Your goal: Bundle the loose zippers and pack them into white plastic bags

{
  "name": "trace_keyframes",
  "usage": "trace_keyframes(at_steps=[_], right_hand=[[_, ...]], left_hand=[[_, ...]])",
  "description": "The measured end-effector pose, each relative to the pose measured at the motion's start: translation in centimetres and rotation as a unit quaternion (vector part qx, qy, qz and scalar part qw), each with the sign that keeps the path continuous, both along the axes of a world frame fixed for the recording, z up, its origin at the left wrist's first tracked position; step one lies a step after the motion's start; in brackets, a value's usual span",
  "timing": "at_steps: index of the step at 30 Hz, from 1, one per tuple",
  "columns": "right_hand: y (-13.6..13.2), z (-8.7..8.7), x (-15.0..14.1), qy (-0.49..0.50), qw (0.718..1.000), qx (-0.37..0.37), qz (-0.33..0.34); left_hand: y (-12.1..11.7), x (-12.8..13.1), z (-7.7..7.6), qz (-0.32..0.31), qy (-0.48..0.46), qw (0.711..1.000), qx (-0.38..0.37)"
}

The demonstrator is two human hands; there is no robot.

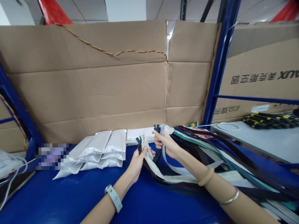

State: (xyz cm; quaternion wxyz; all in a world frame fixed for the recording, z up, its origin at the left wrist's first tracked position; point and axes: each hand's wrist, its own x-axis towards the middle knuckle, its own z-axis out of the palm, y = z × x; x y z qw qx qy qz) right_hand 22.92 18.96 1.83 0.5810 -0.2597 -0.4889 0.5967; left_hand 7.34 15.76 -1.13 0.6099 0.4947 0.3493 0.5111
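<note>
My left hand [137, 165] grips the ends of several long zippers, white and dark, near the middle of the blue work surface [70, 199]. My right hand [164, 143] is just beyond it, holding a white zipper and a dark blue one near their top ends. The strands hang down from both hands and trail right into a large pile of long zippers [224, 161] in black, white, and teal. Stacked white flat packets [100, 152] lie left of my hands.
A cardboard wall [93, 90] stands behind the work surface, with a twisted red-and-yellow wire along its top. A blue steel rack upright [220, 62] rises at right. On a grey shelf [261, 140] are a white cable and rows of black-and-yellow tools. A blurred patch covers something at left.
</note>
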Motion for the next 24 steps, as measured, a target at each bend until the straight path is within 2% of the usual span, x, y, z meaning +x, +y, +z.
trace_keyframes(at_steps=[4,7,14,24], right_hand=[[-0.8,-0.3,-0.8,-0.137,0.990,0.033,0.014],[-1.0,-0.5,-1.0,-0.184,0.982,0.041,0.019],[-1.1,-0.5,-1.5,-0.189,0.980,0.061,0.016],[-0.9,-0.9,-1.4,-0.169,0.985,0.042,0.005]], left_hand=[[-0.1,0.1,-0.2,-0.027,0.036,0.999,0.030],[-0.2,0.2,-0.1,-0.034,0.055,0.997,0.043],[-0.3,0.2,0.1,-0.026,0.051,0.998,0.038],[-0.1,0.2,-0.1,-0.026,0.044,0.998,0.023]])
